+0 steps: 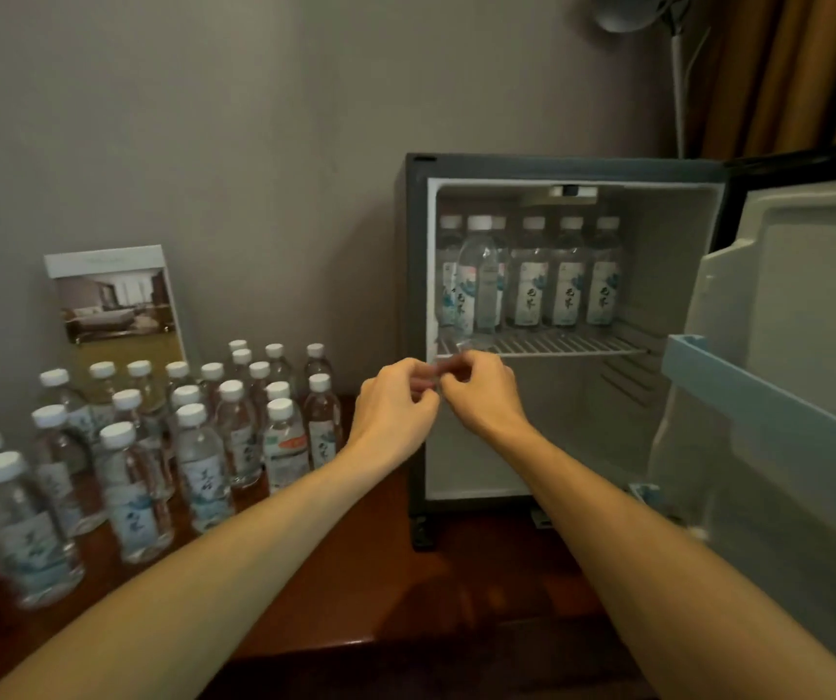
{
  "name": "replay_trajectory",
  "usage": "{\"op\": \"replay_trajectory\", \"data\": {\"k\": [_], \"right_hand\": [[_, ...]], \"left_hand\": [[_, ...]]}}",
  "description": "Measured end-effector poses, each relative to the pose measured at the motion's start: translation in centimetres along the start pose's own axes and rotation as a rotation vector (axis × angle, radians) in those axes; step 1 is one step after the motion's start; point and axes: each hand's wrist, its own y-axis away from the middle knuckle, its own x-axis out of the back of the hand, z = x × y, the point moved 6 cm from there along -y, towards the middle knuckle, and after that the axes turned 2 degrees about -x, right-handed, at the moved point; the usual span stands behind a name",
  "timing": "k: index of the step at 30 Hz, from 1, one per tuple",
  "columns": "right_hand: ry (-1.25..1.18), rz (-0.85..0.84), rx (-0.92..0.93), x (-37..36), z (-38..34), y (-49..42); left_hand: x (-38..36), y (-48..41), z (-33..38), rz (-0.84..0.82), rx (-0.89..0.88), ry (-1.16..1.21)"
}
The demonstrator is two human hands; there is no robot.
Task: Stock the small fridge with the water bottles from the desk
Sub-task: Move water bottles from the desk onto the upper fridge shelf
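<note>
Held left hand [395, 404] and right hand [484, 394] fingertips together, curled, near the front edge of the wire shelf [557, 346]; couldn't tell if pinching anything. Saw open room beneath it and crowded bottles [198, 462] on the table [355, 573].

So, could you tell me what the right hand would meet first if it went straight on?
Likely the front edge of the wire shelf, then the nearest bottle on it; depth from the right hand is unclear.

A single wide-angle camera worn on the head looks forward and down over both outstretched forearms [254, 548] at the wooden bench [355, 573], facing the open small fridge [413, 295] against the grey wall [203, 118], within arm's reach.
</note>
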Motion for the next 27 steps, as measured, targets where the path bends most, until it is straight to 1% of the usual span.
{"op": "replay_trajectory", "data": {"k": [4, 8, 11, 14, 18, 20, 27], "right_hand": [[-0.014, -0.039, 0.106, -4.0, -2.1, 2.3], [0.004, -0.15, 0.14, -8.8, -3.3, 4.1], [0.032, -0.265, 0.101, -12.2, -3.1, 4.8], [0.06, -0.354, 0.057, -15.6, -2.9, 5.3], [-0.008, -0.409, 0.001, -18.6, -2.5, 5.0], [-0.034, -0.407, -0.024, -19.5, -2.1, 4.5], [-0.052, -0.458, -0.071, -23.4, -0.2, 3.1]], "left_hand": [[2.6, 2.6, -3.9, 0.053, 0.052, -0.004], [4.7, 5.3, -8.4, 0.086, 0.144, 0.004], [6.2, 6.3, -11.4, 0.127, 0.217, -0.047], [7.5, 7.1, -14.5, 0.155, 0.308, -0.037], [8.6, 7.8, -18.1, 0.186, 0.394, -0.006], [8.5, 7.8, -19.5, 0.183, 0.429, 0.003], [5.5, 6.8, -23.7, 0.092, 0.486, 0.047]]}}
